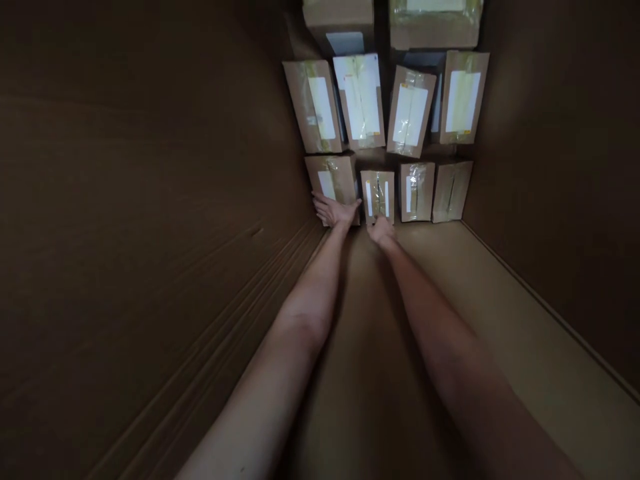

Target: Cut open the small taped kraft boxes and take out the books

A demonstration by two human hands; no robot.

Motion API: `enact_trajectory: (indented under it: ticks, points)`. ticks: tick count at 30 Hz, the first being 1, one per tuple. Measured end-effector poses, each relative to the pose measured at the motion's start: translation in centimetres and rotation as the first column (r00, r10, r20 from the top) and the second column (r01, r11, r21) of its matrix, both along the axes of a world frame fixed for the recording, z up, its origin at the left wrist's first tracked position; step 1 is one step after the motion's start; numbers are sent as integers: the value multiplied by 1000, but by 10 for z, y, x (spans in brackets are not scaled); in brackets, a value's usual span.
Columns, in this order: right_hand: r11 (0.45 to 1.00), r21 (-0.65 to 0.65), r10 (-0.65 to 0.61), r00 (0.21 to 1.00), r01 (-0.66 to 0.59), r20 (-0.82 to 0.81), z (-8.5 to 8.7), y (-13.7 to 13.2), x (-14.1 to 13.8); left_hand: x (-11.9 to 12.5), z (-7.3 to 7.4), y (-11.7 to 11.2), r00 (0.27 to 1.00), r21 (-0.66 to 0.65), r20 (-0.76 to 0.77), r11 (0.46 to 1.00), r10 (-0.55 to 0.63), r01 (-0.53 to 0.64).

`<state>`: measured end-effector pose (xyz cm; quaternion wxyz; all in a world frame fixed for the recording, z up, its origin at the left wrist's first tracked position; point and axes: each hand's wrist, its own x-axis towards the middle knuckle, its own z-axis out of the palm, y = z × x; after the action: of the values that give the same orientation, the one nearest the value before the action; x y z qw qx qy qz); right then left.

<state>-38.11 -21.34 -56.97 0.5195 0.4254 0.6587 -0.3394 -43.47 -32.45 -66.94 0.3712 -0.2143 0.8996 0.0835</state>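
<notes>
My left hand [336, 210] lies with spread fingers against the lower front of a taped cardboard box [343, 175] at the left end of the bottom row. That box carries a white label, partly covered by the fingers. Right of it stands a smaller cardboard box [379, 190] with clear tape and two narrow white label strips. My right hand [382, 229] is at this smaller box's lower front edge, its fingers curled in. The hand is not wrapped round the box. A narrow dark gap separates the two boxes.
Two more boxes, one labelled [417, 192] and one plain-fronted [451, 192], stand to the right. Several labelled boxes [359, 100] are stacked above. Tall brown walls, left [150, 200] and right [555, 167], flank a tan cardboard floor [470, 287].
</notes>
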Motion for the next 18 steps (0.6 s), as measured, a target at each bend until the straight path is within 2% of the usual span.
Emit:
enact_trajectory:
  ticks: [2, 4, 6, 8, 10, 13, 15, 18]
  points:
    - [1000, -1, 15, 1000, -15, -11, -3, -1, 3, -2, -2, 1, 1000, -21, -19, 1000, 7, -7]
    - [1000, -2, 29, 999, -29, -26, 2, 3, 3, -7, 4, 2, 1000, -31, -19, 999, -12, 11]
    - [999, 7, 32, 999, -32, -44, 14, 10, -2, -14, 21, 3, 999, -27, -21, 999, -36, 36]
    - [999, 22, 28, 998, -27, -60, 37, 18, -9, -20, 49, 4, 998, -19, -26, 998, -57, 57]
    - [1000, 24, 22, 997, -20, -69, 69, 24, -17, -25, 89, 6, 997, -18, -18, 997, -73, 72]
    - [1000, 7, -9, 996, 9, -88, 137, 26, -25, -29, 169, 9, 994, -14, 18, 994, -112, 112]
    - [999, 0, -53, 991, 54, -125, 194, 24, -26, -32, 231, 10, 986, 14, 33, 987, -162, 162]
    - [989, 6, -141, 967, 146, -212, 289, 21, -18, -40, 326, 13, 964, 97, -1, 959, -267, 266]
